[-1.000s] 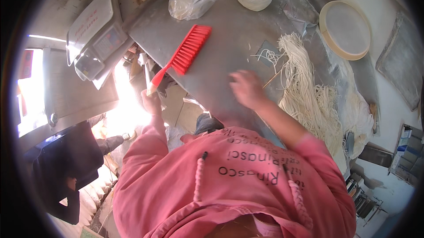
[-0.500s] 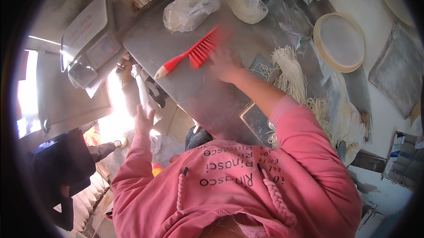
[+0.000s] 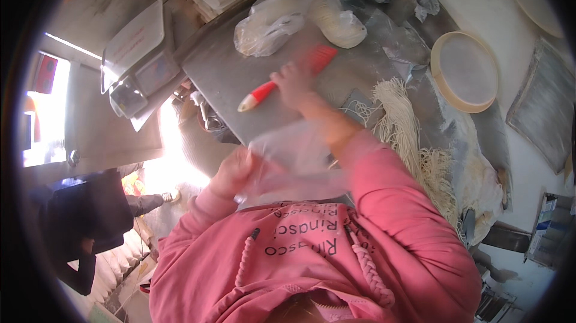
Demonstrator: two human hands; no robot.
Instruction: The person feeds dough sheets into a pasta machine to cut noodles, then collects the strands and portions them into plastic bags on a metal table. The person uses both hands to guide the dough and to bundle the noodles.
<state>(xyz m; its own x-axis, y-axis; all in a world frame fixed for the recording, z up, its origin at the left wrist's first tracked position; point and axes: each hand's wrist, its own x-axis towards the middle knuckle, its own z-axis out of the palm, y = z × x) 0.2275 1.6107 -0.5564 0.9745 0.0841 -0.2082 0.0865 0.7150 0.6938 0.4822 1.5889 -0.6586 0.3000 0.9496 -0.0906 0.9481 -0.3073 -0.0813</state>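
Note:
My left hand [image 3: 236, 172] is closed on the near-left edge of a clear plastic bag [image 3: 288, 152]. The bag hangs in front of my chest, thin and blurred. Over the grey table [image 3: 219, 68], my right hand [image 3: 295, 88] is wrapped round a red hand brush [image 3: 260, 95] where the handle meets the head. The brush has a pale handle tip at the left, and its red bristles show beyond my fingers. Part of the brush is hidden behind this hand, which is slightly smeared by motion.
Pale bundles in clear bags [image 3: 268, 26] lie at the table's far side. Long noodle-like strands [image 3: 399, 116] are heaped right of my right arm, near a round sieve [image 3: 465, 71]. Plastic bins [image 3: 141, 53] stand at the left. A person in dark clothing [image 3: 87, 215] is at lower left.
My left hand has come in from the left, bringing the clear bag before my chest. My right hand has moved from beside the bristles onto the brush, which has shifted and turned slightly.

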